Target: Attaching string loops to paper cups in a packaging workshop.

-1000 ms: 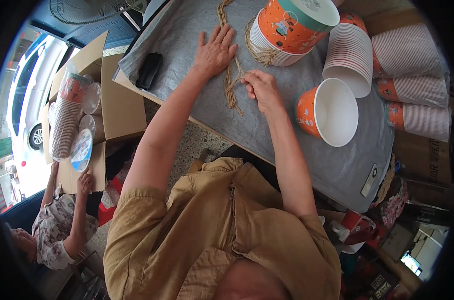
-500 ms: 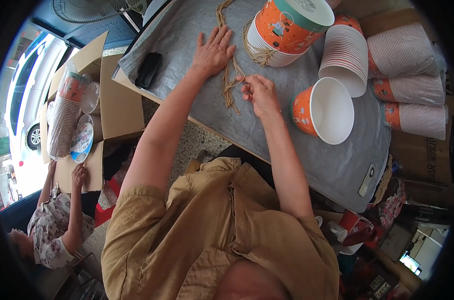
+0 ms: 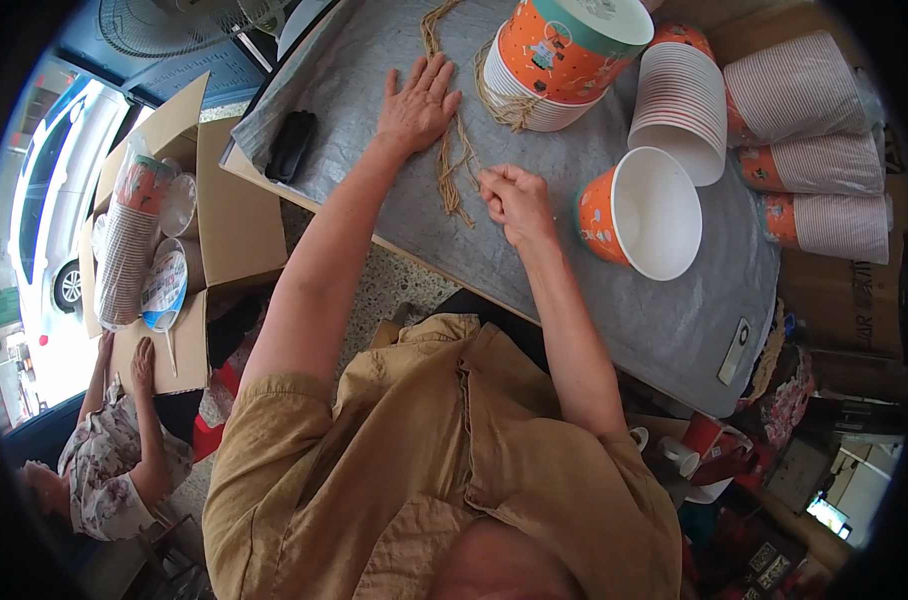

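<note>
My left hand [image 3: 419, 108] lies flat on a hank of tan twine [image 3: 448, 185], fingers spread, pressing it to the grey-covered table. The twine's loose ends trail out on the near side of the hand, and more of it runs off beyond the fingertips. To the right, my right hand [image 3: 517, 205] is closed, its thumb and forefinger pinching a thin strand pulled from the hank. Beyond that hand stands a stack of orange and green paper buckets [image 3: 566, 75] with twine looped round it. A single orange paper bucket [image 3: 657, 213] lies tipped, its white inside facing me.
A nested bucket stack [image 3: 680, 110] and several plastic-wrapped stacks [image 3: 794, 90] lie at the right. A black case-like object [image 3: 292, 147] rests near the table's left edge. At the left, another person [image 3: 114, 460] sits by an open carton [image 3: 242, 200] holding wrapped buckets.
My right hand has drawn slightly toward me and its fingers have curled closed, stretching the strand. My left hand stays pressed on the twine. The other person's near hand has shifted.
</note>
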Available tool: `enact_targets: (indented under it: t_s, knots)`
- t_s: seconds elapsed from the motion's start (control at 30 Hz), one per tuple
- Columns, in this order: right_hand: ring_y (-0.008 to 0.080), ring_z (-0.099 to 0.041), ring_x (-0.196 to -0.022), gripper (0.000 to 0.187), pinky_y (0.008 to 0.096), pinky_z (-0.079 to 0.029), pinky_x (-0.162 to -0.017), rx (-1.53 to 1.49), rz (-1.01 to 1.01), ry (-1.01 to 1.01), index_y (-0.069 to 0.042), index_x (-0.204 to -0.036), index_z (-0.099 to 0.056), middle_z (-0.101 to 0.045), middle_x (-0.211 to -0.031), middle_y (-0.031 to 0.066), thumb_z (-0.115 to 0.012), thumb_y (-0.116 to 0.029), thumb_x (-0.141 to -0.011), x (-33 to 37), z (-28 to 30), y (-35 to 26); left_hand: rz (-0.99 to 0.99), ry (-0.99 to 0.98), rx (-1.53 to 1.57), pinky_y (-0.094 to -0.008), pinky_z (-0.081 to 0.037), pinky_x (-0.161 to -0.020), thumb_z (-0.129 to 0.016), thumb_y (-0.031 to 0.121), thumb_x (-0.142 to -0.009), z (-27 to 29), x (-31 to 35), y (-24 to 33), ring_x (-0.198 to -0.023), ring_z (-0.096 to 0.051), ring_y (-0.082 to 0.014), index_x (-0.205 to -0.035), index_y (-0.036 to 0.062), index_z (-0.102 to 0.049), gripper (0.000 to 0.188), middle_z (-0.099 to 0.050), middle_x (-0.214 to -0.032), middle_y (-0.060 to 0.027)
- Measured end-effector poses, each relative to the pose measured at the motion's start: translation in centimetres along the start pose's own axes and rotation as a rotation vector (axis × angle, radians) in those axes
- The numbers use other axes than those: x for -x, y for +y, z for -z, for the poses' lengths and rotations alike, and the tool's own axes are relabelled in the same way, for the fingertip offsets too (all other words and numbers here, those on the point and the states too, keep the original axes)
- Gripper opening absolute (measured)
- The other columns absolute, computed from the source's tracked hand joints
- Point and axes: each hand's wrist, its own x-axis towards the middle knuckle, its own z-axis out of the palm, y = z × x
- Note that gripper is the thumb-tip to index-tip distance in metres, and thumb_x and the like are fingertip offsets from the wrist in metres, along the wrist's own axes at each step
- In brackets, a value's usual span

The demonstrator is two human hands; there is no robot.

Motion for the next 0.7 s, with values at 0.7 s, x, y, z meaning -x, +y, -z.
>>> enact_targets:
  t_s: [0.7]
  knots:
    - [0.0072, -0.045, -0.053, 0.035, 0.0208, -0.032, -0.045, 0.219, 0.524, 1.091, -0.008, -0.132, -0.065, -0.063, -0.079, 0.0041, -0.066, -0.009, -0.097, 33.1, 29.7, -5.8, -0.036, 0.443, 0.326, -0.0528, -0.039, -0.109, -0.070, 0.021, -0.092, 2.9, 2.1, 3.7, -0.130, -0.055, -0.0298, -0.116, 0.0146, -0.074, 0.025, -0.062, -0.137, -0.0064]
